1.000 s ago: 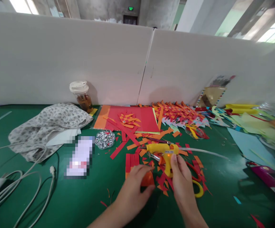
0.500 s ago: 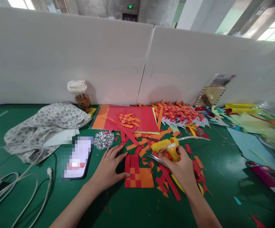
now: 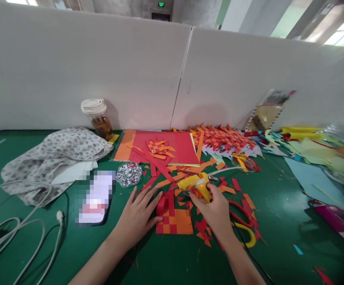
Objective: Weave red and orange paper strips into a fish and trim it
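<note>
- Woven paper mat (image 3: 180,221), red and orange, lay flat at lower centre of frame; loose red strips ran up from its weave, the leftmost curled upward.
- Left hand (image 3: 139,215) at its left edge: fingers spread wide, thumb tip on the mat. Whether the index finger touched the curled strip could not be told.
- Right hand (image 3: 215,209), right of the mat, had its fingers closed round the handle of a yellow glue gun (image 3: 193,182), nozzle pointing left above the strips, small orange light lit.
- Scissors (image 3: 250,236) and black cord (image 3: 250,253) lay beside the right forearm, lower right.
- Risk (judged): nozzle probably hot; a drip could fix a strip askew, and a leftward slip could burn the left fingertips. Cord might snag on the scissors and jerk the gun.
- Farther off, above centre: red paper sheets (image 3: 185,148); right of them, woven paper pieces (image 3: 225,138).
</note>
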{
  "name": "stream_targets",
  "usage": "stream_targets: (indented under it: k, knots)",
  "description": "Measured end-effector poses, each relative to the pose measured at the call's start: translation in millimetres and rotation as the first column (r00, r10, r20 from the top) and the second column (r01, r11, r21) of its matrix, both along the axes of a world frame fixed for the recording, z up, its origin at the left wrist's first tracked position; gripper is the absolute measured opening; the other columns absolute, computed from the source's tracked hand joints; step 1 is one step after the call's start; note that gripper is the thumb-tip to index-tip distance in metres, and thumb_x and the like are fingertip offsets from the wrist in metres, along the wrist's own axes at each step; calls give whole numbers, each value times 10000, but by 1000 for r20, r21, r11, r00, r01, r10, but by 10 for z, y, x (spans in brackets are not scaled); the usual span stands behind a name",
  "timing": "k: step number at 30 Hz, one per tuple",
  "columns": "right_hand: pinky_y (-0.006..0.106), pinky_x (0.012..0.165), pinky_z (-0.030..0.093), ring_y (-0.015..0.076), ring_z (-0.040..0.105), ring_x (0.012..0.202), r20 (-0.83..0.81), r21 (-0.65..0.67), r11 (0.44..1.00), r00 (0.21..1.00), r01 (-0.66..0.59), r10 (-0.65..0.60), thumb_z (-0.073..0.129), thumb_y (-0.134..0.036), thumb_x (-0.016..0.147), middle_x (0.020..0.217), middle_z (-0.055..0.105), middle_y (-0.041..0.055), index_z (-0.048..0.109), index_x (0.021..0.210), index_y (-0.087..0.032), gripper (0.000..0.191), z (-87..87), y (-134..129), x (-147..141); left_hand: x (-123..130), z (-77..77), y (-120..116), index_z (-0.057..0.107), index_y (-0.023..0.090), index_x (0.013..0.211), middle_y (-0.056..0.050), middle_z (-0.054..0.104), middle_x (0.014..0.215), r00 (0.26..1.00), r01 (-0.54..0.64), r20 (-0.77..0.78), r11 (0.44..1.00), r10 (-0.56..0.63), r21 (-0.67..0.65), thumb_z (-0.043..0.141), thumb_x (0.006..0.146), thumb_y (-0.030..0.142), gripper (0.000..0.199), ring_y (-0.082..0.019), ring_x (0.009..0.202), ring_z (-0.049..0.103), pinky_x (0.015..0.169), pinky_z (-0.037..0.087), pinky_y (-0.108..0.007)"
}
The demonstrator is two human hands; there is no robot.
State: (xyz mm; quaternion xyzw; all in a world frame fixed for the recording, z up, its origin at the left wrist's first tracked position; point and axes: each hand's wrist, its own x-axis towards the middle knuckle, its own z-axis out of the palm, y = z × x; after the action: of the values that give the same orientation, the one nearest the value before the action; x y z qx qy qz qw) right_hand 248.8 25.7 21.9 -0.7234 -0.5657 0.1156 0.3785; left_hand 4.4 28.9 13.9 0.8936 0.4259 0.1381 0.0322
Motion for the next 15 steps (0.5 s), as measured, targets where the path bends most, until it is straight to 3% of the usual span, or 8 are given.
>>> stream_targets:
  k: [4,11,15]
  knots:
    - [286,549,464,199,584,665,5,12,999,999,-34,34,648,-454,673,757,579,39,523,844,-194,336,-33,-1,-6,50,-25,-73,264,245,1402,-91,331,1459,997,-6,-83,999,10,52,466,884,357,568,-276,1282,372,1038,278,-558]
    - [303,614,479,208,583,721,59,138,989,997,-50,43,625,-437,706,794,585,53,532,850,-190,301,-72,-11,31,59,-88,-133,400,363,1316,-48,358,1448,999,4,-52,983,6,186,505,874,313,458,-258,1305,343,1024,323,-506]
    - [301,603,469,211,581,715,81,145,989,997,-19,7,630,-442,705,796,595,57,538,848,-188,306,-82,-10,44,42,-92,-127,458,349,1278,-45,399,1423,1000,-13,-13,978,16,209,497,878,334,403,-254,1295,358,1028,317,-500]
